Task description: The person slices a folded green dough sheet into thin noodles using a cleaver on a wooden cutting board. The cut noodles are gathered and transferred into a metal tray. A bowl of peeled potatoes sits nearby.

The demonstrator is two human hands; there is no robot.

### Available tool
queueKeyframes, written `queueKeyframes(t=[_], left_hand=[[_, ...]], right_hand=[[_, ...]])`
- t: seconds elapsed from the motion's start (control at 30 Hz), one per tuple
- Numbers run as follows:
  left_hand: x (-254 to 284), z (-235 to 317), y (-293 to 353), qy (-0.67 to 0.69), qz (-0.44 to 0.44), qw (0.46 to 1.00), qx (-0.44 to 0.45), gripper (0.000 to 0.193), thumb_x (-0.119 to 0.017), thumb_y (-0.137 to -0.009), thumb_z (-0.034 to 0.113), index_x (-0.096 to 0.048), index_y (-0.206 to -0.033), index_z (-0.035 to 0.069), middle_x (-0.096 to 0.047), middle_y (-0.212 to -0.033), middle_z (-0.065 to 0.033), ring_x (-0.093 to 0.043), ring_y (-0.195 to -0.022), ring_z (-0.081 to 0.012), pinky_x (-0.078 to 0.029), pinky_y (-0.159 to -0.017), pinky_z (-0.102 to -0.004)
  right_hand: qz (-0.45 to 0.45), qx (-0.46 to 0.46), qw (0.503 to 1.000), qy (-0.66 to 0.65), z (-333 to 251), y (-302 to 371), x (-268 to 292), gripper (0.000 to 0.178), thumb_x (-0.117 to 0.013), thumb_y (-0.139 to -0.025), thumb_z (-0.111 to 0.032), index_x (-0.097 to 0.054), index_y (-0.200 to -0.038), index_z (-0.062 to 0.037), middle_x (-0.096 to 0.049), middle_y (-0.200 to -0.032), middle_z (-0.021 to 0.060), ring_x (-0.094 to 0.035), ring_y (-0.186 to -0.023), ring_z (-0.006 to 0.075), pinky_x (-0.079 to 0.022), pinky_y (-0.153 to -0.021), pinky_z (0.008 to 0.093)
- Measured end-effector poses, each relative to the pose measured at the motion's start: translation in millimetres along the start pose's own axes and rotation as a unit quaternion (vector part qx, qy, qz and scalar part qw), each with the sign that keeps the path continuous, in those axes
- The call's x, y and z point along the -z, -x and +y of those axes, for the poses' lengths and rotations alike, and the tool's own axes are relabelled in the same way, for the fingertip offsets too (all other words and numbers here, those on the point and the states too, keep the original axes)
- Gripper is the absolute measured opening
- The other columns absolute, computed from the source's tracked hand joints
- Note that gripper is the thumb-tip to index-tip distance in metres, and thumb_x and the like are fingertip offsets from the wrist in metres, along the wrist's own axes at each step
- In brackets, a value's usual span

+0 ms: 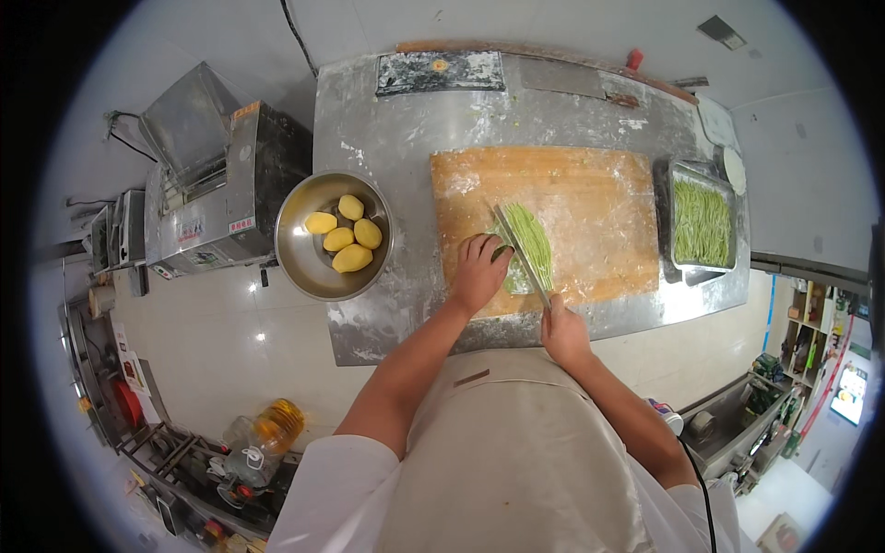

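Note:
On the floury wooden cutting board (599, 212), my right hand (565, 334) is wrapped round the handle of a kitchen knife (522, 249). The blade slants up and left across the board. My left hand (479, 274) presses with curled fingers on a green vegetable (501, 252) just left of the blade; the fingers mostly hide it, so its kind is unclear. Thin pale-green shreds (533, 232) lie fanned along the blade's right side. Some green pieces (518, 284) also show between my left hand and the knife.
Left of the board stands a steel bowl (297, 269) with several peeled potatoes (352, 258). A metal tray (680, 265) at the right holds more green shreds (701, 224). Flour marks the steel table (406, 249). Beyond its left side is a boxy metal machine (221, 203).

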State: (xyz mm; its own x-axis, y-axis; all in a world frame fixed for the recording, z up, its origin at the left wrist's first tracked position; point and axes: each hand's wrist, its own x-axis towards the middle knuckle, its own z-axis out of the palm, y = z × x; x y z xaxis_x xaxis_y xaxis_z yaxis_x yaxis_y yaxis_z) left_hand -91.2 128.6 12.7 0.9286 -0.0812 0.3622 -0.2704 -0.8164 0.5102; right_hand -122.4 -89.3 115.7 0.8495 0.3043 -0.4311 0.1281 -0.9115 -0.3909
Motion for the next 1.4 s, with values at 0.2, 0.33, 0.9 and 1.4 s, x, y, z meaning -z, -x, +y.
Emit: queueKeyframes(t=[0.2, 0.33, 0.9, 1.4], left_hand=[[-2, -2, 4, 0.006, -0.008, 1.000, 0.002, 0.029, -0.075, -0.082, 0.014, -0.073, -0.112, 0.013, -0.060, -0.123, -0.0083, -0.052, -0.124, -0.0309, -0.040, -0.109, -0.0519], [-3, -3, 2, 0.002, -0.007, 1.000, 0.000, 0.029, -0.074, -0.083, 0.014, -0.073, -0.112, 0.013, -0.061, -0.122, -0.0095, -0.053, -0.124, -0.0312, -0.040, -0.109, -0.0523], [-3, -3, 3, 0.012, -0.004, 1.000, -0.001, 0.025, -0.075, -0.086, 0.014, -0.073, -0.111, 0.012, -0.060, -0.120, -0.0105, -0.053, -0.122, -0.0328, -0.041, -0.107, -0.0521], [1, -3, 0, 0.019, 0.002, 1.000, 0.007, 0.032, -0.075, -0.083, 0.011, -0.072, -0.114, 0.012, -0.060, -0.122, -0.0098, -0.053, -0.124, -0.0331, -0.041, -0.108, -0.0536]], right_hand=[[-0.028, -0.028, 0.999, -0.008, -2, 4, -2, 0.020, -0.054, -0.101, -0.016, -0.045, -0.110, -0.0004, -0.069, -0.078, 0.0298, -0.068, -0.073, 0.0509, -0.054, -0.069, 0.0620], [0.024, -0.001, 1.000, -0.003, -4, -21, -19, 0.021, -0.058, -0.100, -0.014, -0.044, -0.109, -0.0013, -0.065, -0.069, 0.0283, -0.066, -0.067, 0.0515, -0.052, -0.061, 0.0614], [-0.024, -0.018, 1.000, -0.010, 5, 12, -9, 0.027, -0.058, -0.099, -0.015, -0.045, -0.117, 0.0005, -0.068, -0.076, 0.0280, -0.068, -0.072, 0.0499, -0.054, -0.067, 0.0592], [0.042, 0.025, 0.999, -0.014, -3, -15, -13, 0.022, -0.058, -0.099, -0.014, -0.046, -0.109, 0.0003, -0.067, -0.072, 0.0275, -0.068, -0.070, 0.0490, -0.055, -0.064, 0.0578]])
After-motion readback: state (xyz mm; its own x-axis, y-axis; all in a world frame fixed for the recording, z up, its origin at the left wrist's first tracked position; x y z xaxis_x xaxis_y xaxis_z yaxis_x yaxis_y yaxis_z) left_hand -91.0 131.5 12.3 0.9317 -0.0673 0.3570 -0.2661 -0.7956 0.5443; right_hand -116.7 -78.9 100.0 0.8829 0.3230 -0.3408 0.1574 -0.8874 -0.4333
